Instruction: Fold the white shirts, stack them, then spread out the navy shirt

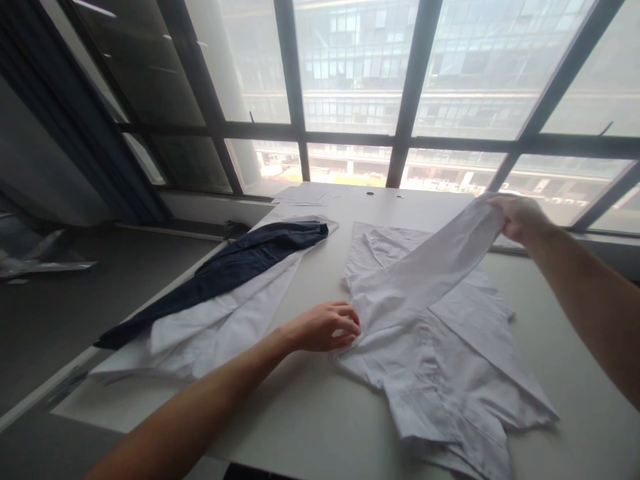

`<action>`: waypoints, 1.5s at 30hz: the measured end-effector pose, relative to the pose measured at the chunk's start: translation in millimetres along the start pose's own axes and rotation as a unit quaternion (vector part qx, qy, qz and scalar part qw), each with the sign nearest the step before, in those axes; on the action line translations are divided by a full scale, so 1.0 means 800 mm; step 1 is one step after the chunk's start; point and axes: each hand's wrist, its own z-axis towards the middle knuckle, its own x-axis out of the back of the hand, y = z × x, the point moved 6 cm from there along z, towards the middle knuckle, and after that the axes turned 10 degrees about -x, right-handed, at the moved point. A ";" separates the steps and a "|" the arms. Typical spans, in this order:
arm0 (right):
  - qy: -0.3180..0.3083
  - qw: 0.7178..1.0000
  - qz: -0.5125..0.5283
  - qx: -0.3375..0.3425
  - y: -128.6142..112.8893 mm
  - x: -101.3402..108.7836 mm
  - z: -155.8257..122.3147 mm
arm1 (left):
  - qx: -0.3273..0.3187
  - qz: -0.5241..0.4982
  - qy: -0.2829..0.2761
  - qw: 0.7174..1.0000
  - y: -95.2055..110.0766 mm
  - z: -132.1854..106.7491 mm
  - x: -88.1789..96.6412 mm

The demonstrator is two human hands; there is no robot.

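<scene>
A white shirt [440,333], wrinkled and partly folded over, lies on the table in front of me. My right hand [523,219] pinches the end of one long sleeve [440,257] and holds it up, stretched towards the far right. At the shirt's left edge is my left hand [330,327], its fingers curled and the fingertips closed on the cloth near the sleeve's base. The rest of the shirt spreads flat beneath the raised sleeve and towards the near edge.
Left on the white table [280,413] lie a dark navy garment [250,257] and white clothing [225,327] under it. Sheets of paper [300,195] lie at the far end. Tall windows [350,67] stand behind, a dark curtain [75,113] at left. Clear plastic [40,250] sits at far left.
</scene>
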 end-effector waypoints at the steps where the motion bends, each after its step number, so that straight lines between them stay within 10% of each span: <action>1: 0.001 1.000 0.004 0.012 -0.010 -0.004 0.004 | 0.001 -0.001 -0.002 1.000 0.000 0.000 0.000; 8: -0.053 0.992 0.039 0.111 -0.044 -0.042 0.029 | 0.010 -0.022 -0.007 1.000 0.000 0.001 0.004; 15: -0.048 0.996 -0.028 0.075 0.009 -0.055 0.071 | 0.014 -0.036 -0.017 0.999 0.005 0.004 0.006; 21: -0.040 0.995 -0.094 0.015 0.067 -0.051 0.088 | 0.168 0.113 0.135 0.970 -0.043 -0.009 0.020; 30: -0.025 0.961 -0.273 0.024 0.156 -0.027 0.123 | 0.246 0.115 0.119 0.955 -0.092 -0.027 0.002; 40: 0.023 0.827 -0.559 0.056 0.192 0.022 0.132 | 0.253 0.111 0.123 0.953 -0.106 -0.035 0.002; 45: 0.082 0.862 -0.495 0.066 0.162 0.048 0.109 | 0.270 0.092 0.147 0.947 -0.118 -0.041 0.004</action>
